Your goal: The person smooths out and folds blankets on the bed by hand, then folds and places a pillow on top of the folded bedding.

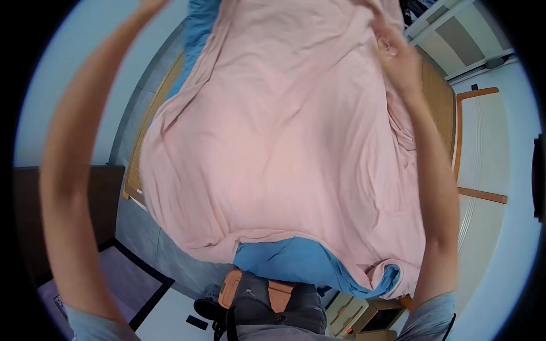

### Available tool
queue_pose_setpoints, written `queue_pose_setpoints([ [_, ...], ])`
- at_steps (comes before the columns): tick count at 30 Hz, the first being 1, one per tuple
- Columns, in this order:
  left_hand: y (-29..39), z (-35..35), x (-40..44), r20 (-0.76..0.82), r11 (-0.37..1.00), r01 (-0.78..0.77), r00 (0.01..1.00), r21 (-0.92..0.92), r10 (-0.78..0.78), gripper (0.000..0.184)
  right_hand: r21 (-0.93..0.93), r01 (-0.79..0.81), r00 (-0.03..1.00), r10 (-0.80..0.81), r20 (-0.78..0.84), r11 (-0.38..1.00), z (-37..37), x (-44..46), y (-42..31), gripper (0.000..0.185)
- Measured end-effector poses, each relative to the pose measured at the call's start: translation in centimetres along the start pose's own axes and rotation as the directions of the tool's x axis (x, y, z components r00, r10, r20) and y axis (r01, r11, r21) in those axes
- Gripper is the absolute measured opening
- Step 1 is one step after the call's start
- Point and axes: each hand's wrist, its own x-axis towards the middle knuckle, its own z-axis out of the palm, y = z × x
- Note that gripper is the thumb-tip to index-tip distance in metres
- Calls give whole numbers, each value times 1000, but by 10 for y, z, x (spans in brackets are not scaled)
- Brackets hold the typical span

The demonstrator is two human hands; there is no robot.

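Note:
A large pink duvet cover (267, 131) with a blue reverse side (284, 258) spreads out in front of me, rumpled and bunched along its right edge. Its near end is folded back, showing the blue close to my legs. My right hand (402, 65) is at the upper right edge of the cover, fingers curled around a bunch of pink fabric, slightly blurred. Raised at the upper left, my left arm reaches past the frame; only the wrist and base of my left hand (151, 4) show, so its fingers are hidden.
Beneath the cover lies a wooden-toned bed surface (438, 105). A cream headboard (483, 136) stands to the right, near a wardrobe (460, 42). At lower right is a bedside cabinet (378, 318); an orange-brown seat (230, 288) is behind my legs. A dark panel (68, 207) stands left.

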Motion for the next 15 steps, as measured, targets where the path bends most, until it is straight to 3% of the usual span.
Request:
queue_pose_setpoints([
  [1,1,10,-40,162,1000,8,987,5,-9,56,17,71,986,-73,151,997,20,-24,-2,37],
  [2,1,10,-81,315,1000,18,949,15,-22,55,170,52,949,-101,298,984,31,-53,-19,32],
  [3,34,-18,-129,480,986,89,877,-144,-9,47,179,-9,903,-69,424,984,47,-84,-26,30],
  [4,24,-9,-178,502,966,-83,842,-244,199,61,192,-133,827,2,562,972,57,-114,-33,31],
  [5,22,-15,-238,580,961,-92,781,-260,232,64,190,-243,748,60,661,951,62,-147,-33,34],
  [7,21,-25,-346,877,989,54,472,-135,93,65,171,-326,663,96,742,930,78,-213,-14,37],
  [8,25,-38,-393,948,998,65,318,-18,-4,65,131,-375,636,152,757,918,84,-249,-4,39],
  [10,27,-74,-471,965,960,255,204,113,-168,69,20,-493,574,308,759,870,85,-328,3,44],
  [13,9,-132,-571,897,876,368,189,312,-399,71,-82,-606,495,456,740,791,79,-457,2,58],
  [14,3,-153,-596,854,806,413,116,423,-508,72,-124,-637,448,497,743,761,77,-503,-2,69],
  [15,-4,-173,-619,798,725,447,39,525,-602,73,-157,-687,325,493,807,710,72,-536,-7,74],
])
